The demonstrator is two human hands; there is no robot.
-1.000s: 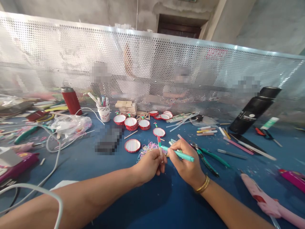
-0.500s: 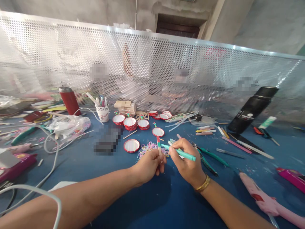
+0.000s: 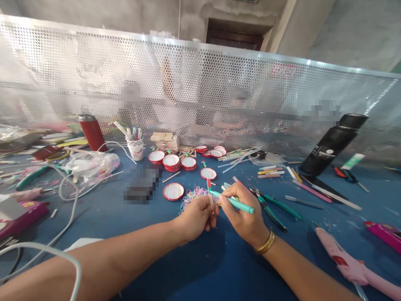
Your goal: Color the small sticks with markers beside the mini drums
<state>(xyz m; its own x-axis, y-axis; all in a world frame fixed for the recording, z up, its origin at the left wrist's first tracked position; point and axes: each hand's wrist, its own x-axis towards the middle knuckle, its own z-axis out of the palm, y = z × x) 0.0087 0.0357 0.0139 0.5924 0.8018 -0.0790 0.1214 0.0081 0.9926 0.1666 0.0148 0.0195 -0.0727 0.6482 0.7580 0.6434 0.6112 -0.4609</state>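
Between the fingertips of my left hand [image 3: 194, 217] is a small wooden craft stick [image 3: 209, 189], held upright, its upper part coloured red and green. My right hand [image 3: 246, 213] grips a turquoise marker [image 3: 239, 204] like a pen; its tip is at the stick, near the green part. Behind my left hand lies a tangle of pastel rubber bands [image 3: 197, 193]. Bottle caps with red crimped rims, such as the single cap [image 3: 173, 191] and the cap with a coloured stick piece [image 3: 208, 173], rest beyond my hands.
Green-handled pliers [image 3: 272, 211] lie right of my right hand, with a pink glue gun [image 3: 347, 255] nearer. A black flask [image 3: 332, 146] leans at the right. Left stand a paper cup of pens [image 3: 135, 149] and a red bottle [image 3: 93, 133]. A white cable [image 3: 70, 209] loops across the left side.
My right hand has shifted slightly left, and the marker tip has moved from beside the stick onto it, a little lower. My left hand stays almost in place.
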